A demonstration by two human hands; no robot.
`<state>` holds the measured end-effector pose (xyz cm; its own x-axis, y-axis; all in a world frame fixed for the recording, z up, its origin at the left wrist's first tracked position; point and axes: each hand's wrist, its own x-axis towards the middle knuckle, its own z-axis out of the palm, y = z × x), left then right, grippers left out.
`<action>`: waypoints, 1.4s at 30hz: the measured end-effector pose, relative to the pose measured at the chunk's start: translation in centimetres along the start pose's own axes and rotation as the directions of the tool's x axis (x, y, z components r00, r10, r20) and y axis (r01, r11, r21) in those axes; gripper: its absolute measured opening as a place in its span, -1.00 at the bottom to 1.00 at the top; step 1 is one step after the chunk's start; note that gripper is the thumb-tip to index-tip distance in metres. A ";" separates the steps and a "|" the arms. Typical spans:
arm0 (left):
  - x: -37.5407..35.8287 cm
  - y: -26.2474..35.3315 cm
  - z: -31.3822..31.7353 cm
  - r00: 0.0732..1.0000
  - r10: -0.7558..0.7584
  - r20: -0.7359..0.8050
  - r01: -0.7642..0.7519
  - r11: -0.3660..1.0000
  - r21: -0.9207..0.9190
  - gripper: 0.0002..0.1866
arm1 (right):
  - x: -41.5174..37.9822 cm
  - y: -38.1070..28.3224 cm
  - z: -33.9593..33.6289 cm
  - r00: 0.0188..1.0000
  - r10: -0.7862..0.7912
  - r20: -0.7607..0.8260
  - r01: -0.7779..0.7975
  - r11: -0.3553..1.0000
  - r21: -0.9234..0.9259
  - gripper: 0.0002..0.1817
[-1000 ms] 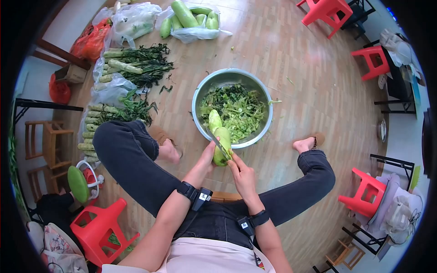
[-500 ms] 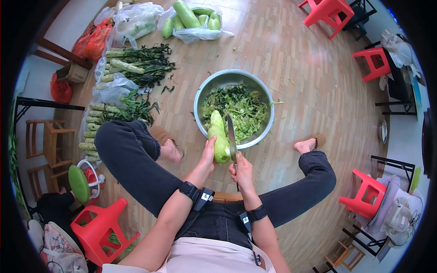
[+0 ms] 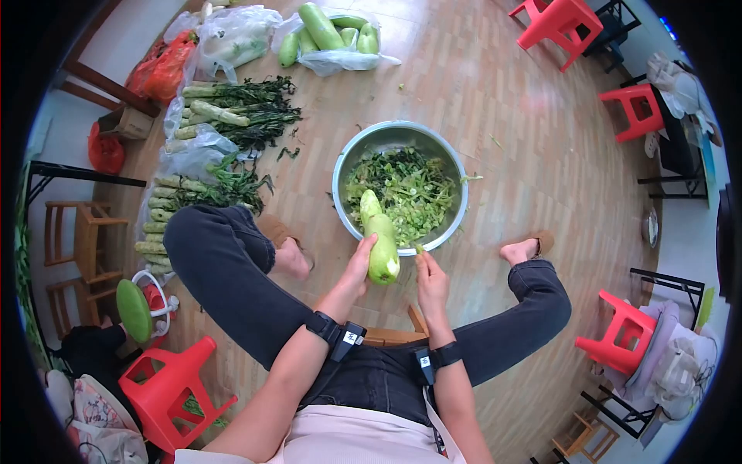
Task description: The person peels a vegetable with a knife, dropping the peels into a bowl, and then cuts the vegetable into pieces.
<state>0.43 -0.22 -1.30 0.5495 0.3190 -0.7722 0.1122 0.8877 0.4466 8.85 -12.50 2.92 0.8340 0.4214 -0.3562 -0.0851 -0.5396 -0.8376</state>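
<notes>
My left hand (image 3: 360, 263) is wrapped around a pale green gourd (image 3: 380, 243), holding it tilted over the near rim of the metal basin (image 3: 345, 158). A small white cut patch shows at the gourd's near end. Chopped greens (image 3: 410, 185) fill the bottom of the basin. Just right of the gourd, my right hand (image 3: 433, 284) is closed, thumb and fingers pinched together. A small green bit (image 3: 420, 249) shows at its fingertips; I cannot tell what else it grips. No knife blade shows above that hand.
Bundles of leafy stems (image 3: 232, 116) lie on plastic at the left. More gourds (image 3: 321, 27) rest in a bag at the back. Red stools (image 3: 174, 390) stand around the sides, one at right (image 3: 618, 329). My feet flank the basin on the wooden floor.
The knife that was upright against the gourd in my right hand no longer shows there. My right hand has moved slightly right, away from the gourd. The gourd has shifted slightly right and nearer.
</notes>
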 end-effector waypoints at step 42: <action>0.8 0.1 -0.5 0.965 0.194 -0.177 -0.187 0.981 0.057 -0.36 | -2.0 -0.3 3.3 0.991 0.065 0.117 -0.085 0.981 0.173 -0.58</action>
<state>0.45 0.27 -2.12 0.4052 0.5391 -0.7383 0.0542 0.7920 0.6081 5.41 -10.73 2.47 0.7570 0.4677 -0.4562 -0.2491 -0.4389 -0.8633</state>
